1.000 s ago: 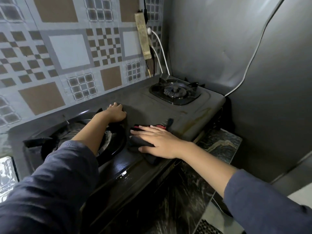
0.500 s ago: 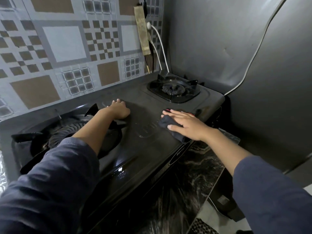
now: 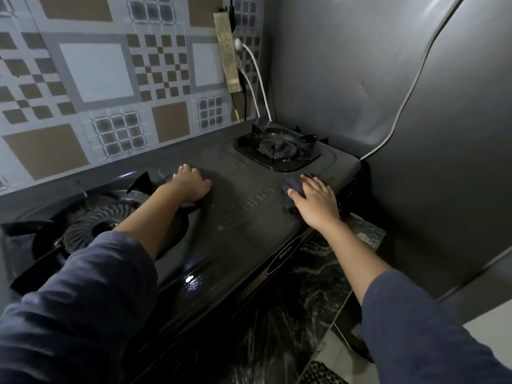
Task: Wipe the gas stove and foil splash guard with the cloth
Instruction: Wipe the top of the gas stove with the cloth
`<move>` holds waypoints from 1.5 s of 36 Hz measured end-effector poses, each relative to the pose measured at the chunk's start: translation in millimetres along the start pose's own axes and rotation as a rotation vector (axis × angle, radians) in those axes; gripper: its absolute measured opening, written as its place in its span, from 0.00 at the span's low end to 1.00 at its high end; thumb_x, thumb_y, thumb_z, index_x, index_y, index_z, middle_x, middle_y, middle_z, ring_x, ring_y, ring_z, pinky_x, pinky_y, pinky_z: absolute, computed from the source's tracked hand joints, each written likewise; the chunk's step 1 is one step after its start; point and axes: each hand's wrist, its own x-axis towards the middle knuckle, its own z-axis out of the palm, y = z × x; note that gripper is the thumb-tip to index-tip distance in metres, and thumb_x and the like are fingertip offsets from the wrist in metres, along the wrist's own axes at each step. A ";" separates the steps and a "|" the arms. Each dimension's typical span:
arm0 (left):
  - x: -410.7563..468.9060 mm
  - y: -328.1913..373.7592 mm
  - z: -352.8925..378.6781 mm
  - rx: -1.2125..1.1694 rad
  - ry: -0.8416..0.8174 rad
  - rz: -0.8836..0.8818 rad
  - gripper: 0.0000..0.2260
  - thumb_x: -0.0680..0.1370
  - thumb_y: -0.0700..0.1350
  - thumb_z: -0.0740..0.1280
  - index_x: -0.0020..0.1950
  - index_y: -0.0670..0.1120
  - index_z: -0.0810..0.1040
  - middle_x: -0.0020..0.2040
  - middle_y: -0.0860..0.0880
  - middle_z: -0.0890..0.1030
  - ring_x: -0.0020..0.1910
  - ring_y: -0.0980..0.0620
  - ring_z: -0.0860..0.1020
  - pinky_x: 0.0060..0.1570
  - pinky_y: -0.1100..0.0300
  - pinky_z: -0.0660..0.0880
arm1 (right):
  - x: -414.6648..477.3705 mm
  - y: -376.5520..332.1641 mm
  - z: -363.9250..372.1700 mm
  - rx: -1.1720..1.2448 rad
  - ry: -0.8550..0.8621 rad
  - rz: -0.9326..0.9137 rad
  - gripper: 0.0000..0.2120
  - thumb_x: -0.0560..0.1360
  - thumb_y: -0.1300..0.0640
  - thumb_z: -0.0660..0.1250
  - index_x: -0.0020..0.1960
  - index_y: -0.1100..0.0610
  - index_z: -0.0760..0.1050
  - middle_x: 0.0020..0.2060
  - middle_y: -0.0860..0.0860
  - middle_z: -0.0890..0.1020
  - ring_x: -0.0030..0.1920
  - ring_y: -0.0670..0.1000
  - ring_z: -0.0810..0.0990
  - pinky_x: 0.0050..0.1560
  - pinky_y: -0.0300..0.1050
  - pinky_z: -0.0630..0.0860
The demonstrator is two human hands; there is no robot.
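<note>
Head camera looks down at the black stove (image 3: 249,217). My hands are apart, one on each side of the stove's middle. My right hand (image 3: 313,200) lies flat on the dark cloth (image 3: 292,187), fingers straight, and presses it down on the stove top. The cloth sits near the stove's front right corner, just in front of the small burner (image 3: 277,151). My left hand (image 3: 191,187) rests on the stove top beside the big burner (image 3: 91,225) and holds nothing. The grey splash guard (image 3: 360,79) stands behind the stove and along its right side. A white cord (image 3: 410,92) hangs across it, down to the stove's right edge.
</note>
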 end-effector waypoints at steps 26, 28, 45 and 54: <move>27.6 78.0 24.0 -0.014 0.065 -0.053 0.24 0.80 0.50 0.54 0.72 0.37 0.59 0.76 0.39 0.55 0.75 0.41 0.53 0.73 0.43 0.48 | 55.8 47.0 -22.0 -0.047 -0.277 -0.748 0.25 0.80 0.46 0.53 0.75 0.50 0.55 0.75 0.44 0.58 0.75 0.42 0.52 0.74 0.40 0.47; 28.3 81.1 25.8 -0.026 0.089 -0.081 0.24 0.80 0.49 0.54 0.72 0.38 0.60 0.76 0.40 0.55 0.75 0.42 0.53 0.73 0.43 0.48 | 65.6 52.8 -23.6 -0.016 -0.264 -0.743 0.25 0.80 0.46 0.54 0.75 0.49 0.56 0.74 0.44 0.60 0.75 0.42 0.54 0.73 0.41 0.51; 18.6 106.1 42.3 -0.067 0.243 -0.249 0.22 0.81 0.46 0.52 0.74 0.40 0.57 0.77 0.43 0.53 0.76 0.44 0.51 0.74 0.48 0.48 | 142.4 167.8 -36.8 0.108 0.009 -0.659 0.30 0.73 0.40 0.51 0.65 0.58 0.73 0.62 0.54 0.78 0.65 0.53 0.74 0.66 0.47 0.67; 3.0 114.7 38.1 -0.026 0.144 -0.209 0.25 0.81 0.50 0.53 0.75 0.42 0.54 0.77 0.44 0.52 0.76 0.44 0.50 0.75 0.49 0.50 | 127.7 153.3 -13.6 0.304 0.373 -0.271 0.22 0.73 0.49 0.56 0.54 0.63 0.78 0.52 0.58 0.82 0.59 0.59 0.77 0.61 0.53 0.68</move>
